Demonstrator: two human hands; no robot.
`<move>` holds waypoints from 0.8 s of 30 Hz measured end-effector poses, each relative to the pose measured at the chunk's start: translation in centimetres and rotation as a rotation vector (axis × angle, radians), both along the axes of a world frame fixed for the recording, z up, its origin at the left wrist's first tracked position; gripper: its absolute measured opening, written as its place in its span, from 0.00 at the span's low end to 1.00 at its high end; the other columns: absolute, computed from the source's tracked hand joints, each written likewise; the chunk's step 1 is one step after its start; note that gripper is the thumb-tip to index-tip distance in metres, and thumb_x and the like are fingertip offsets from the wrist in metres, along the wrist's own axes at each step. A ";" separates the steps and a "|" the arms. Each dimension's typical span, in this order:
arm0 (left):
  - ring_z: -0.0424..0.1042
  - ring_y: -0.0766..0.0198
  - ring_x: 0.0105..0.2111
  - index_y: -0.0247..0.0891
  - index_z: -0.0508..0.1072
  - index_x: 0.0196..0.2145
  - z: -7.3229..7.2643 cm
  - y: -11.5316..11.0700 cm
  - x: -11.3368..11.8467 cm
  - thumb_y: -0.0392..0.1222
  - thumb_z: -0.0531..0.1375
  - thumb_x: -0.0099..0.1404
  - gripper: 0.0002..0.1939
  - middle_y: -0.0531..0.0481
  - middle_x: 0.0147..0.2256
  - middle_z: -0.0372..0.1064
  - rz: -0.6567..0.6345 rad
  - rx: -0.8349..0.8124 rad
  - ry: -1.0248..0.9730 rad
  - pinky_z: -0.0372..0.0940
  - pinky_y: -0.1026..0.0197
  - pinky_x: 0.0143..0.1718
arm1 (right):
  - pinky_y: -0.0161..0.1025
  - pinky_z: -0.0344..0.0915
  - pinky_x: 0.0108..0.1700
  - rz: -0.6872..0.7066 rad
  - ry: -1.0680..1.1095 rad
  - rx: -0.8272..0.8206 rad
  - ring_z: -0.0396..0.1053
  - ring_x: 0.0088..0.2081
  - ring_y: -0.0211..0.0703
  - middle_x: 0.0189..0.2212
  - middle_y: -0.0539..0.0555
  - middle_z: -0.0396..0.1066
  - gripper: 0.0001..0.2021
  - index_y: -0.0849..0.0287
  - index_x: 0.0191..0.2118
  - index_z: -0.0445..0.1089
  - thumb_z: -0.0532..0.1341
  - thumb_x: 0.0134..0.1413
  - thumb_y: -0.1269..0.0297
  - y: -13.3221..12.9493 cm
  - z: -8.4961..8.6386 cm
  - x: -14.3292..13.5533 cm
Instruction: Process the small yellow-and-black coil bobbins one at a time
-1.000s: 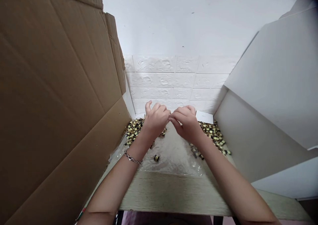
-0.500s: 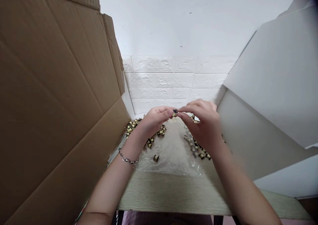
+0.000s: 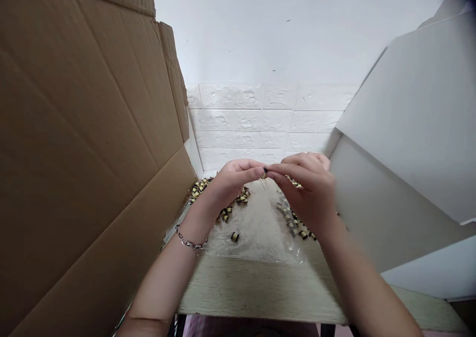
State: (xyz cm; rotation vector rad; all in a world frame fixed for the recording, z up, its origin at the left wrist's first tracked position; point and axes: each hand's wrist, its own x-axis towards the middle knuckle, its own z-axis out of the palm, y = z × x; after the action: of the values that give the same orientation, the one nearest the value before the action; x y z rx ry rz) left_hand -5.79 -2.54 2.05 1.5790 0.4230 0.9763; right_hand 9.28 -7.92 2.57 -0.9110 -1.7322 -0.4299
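Between both hands, above the table, is a small black and yellow wound coil (image 3: 264,175) with thin copper wires hanging down from it. My left hand (image 3: 238,178) pinches it from the left between thumb and fingers. From the right, my right hand (image 3: 307,183) closes thumb and index finger on the same coil, hiding most of it. Below lies a clear plastic bag (image 3: 256,228), with a single coil (image 3: 235,236) lying on it. More such coils are heaped at the left (image 3: 201,187), partly behind my left forearm, and at the right (image 3: 293,223) beneath my right hand.
A tall brown cardboard sheet (image 3: 92,128) walls off the left side. White panels (image 3: 409,108) stand on the right, and a white brick-pattern wall (image 3: 241,118) closes the back. The wooden table's front edge (image 3: 260,297) runs below my forearms.
My right thumb and index finger have closed in on the coil, which has turned slightly and shows less of its yellow side. The whole view has shifted slightly.
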 end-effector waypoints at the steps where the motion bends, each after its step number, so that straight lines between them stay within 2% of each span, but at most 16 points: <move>1: 0.68 0.63 0.35 0.38 0.73 0.30 0.0 0.0 0.0 0.47 0.60 0.51 0.11 0.48 0.30 0.71 0.007 -0.009 0.001 0.59 0.59 0.40 | 0.41 0.50 0.41 -0.001 -0.010 -0.002 0.63 0.28 0.34 0.24 0.46 0.67 0.03 0.52 0.28 0.68 0.58 0.50 0.65 0.0 0.0 0.0; 10: 0.67 0.67 0.31 0.39 0.73 0.27 0.7 -0.4 -0.8 0.42 0.62 0.50 0.06 0.51 0.27 0.71 0.020 -0.007 0.079 0.59 0.62 0.37 | 0.40 0.50 0.40 0.038 -0.088 -0.039 0.63 0.29 0.35 0.25 0.46 0.67 0.01 0.52 0.30 0.67 0.58 0.50 0.65 0.0 0.2 0.3; 24: 0.67 0.68 0.30 0.39 0.74 0.26 0.4 -0.2 -0.9 0.42 0.63 0.49 0.05 0.53 0.27 0.71 -0.013 -0.052 0.077 0.59 0.64 0.34 | 0.39 0.52 0.38 0.120 -0.064 -0.094 0.63 0.29 0.34 0.25 0.46 0.67 0.01 0.54 0.28 0.68 0.60 0.48 0.66 -0.3 0.5 0.4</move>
State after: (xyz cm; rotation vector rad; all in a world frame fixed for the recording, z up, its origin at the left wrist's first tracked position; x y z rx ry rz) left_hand -6.70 -2.76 2.47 1.5740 0.4873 0.8905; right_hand 9.65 -8.21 3.07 -0.8628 -1.8679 -0.3042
